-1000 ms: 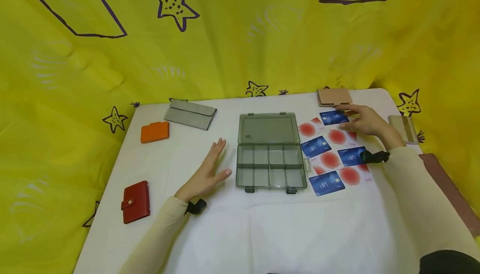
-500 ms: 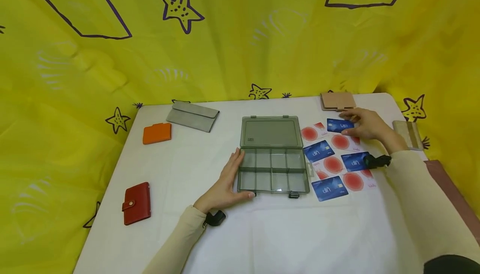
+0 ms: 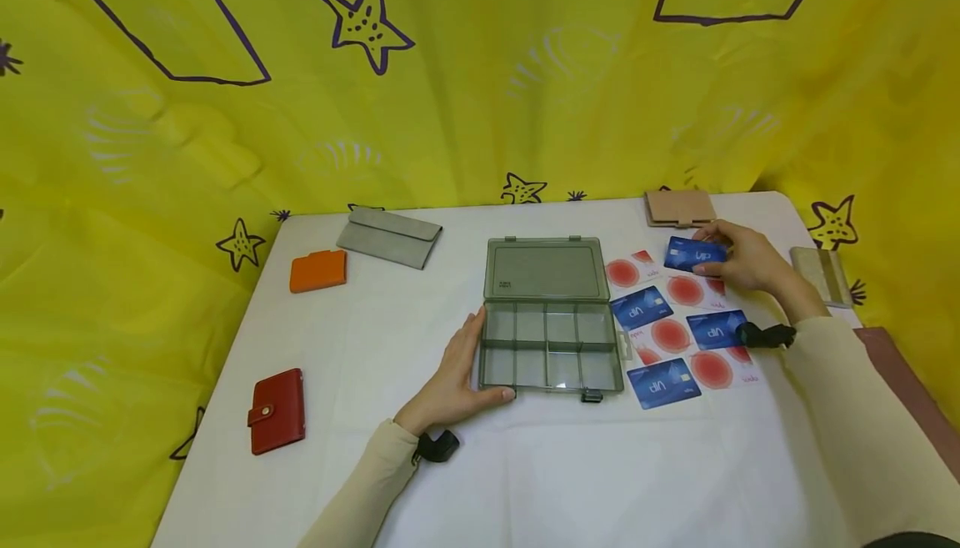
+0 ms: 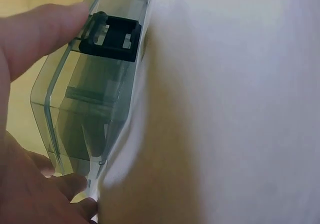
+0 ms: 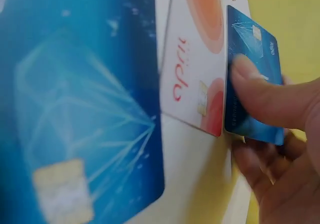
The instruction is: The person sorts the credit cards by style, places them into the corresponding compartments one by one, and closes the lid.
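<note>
My right hand pinches a blue VIP card by its right end, thumb on its face in the right wrist view, fingers behind. The card is lifted at a tilt beside red-and-white cards. At the middle of the table lies a clear grey compartment box, its lid laid back. Along the box's left side rest the straight fingers of my left hand. That hand's thumb touches the front-left corner by a black latch. More blue cards lie right of the box.
A tan wallet lies behind the cards, and a beige one at the right edge. On the left are a grey flap wallet, an orange card holder and a red snap wallet. Yellow cloth hangs behind.
My left hand has moved right from the bare tabletop to the box's left side. My right hand has lifted the blue card from the back of the spread and shifted slightly right.
</note>
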A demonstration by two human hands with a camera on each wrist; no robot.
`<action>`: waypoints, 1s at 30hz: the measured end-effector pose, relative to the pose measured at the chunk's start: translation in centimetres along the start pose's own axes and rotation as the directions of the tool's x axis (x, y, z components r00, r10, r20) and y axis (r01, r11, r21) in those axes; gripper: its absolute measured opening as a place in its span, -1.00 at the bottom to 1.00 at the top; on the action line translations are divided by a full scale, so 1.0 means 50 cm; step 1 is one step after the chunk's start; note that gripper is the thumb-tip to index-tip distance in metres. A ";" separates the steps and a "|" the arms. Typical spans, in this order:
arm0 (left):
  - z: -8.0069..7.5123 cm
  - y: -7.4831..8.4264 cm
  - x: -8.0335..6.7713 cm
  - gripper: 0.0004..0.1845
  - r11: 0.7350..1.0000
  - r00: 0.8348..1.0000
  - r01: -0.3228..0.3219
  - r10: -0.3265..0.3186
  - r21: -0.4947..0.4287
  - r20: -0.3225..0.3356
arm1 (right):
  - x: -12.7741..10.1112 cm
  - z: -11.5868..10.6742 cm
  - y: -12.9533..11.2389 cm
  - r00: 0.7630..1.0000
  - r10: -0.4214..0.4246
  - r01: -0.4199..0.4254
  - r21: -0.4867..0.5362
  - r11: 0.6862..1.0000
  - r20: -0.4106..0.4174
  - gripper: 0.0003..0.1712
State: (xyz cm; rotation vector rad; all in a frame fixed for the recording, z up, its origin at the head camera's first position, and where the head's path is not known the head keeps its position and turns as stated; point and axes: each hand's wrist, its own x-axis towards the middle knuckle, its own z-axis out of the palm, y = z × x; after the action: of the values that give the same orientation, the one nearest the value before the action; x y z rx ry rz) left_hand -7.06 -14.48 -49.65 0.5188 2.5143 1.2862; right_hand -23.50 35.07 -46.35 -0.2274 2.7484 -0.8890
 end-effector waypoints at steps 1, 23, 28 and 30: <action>0.001 -0.001 0.000 0.35 1.000 1.000 -0.003 0.003 0.005 -0.004 | -0.004 0.000 -0.001 1.000 -0.006 0.006 0.000 1.000 -0.016 -0.42; 0.015 -0.007 -0.003 0.35 0.999 0.997 -0.006 0.009 0.042 -0.080 | -0.104 0.100 -0.197 0.967 -0.199 0.253 0.543 0.801 -0.158 -0.46; 0.014 -0.007 -0.005 0.33 1.000 0.996 -0.003 0.005 0.024 -0.086 | -0.119 0.166 -0.248 0.943 -0.330 0.242 0.600 0.763 0.040 -0.23; 0.014 -0.008 -0.005 0.33 1.000 0.996 -0.002 0.004 0.020 -0.092 | -0.126 0.188 -0.267 0.930 -0.358 0.251 0.579 0.776 0.077 -0.17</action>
State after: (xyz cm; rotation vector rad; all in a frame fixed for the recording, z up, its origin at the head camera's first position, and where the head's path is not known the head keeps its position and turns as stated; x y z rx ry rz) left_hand -6.63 -14.30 -50.34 0.4786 2.6047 1.3157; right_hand -13.92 20.53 -44.69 -0.6189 2.1832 -1.6262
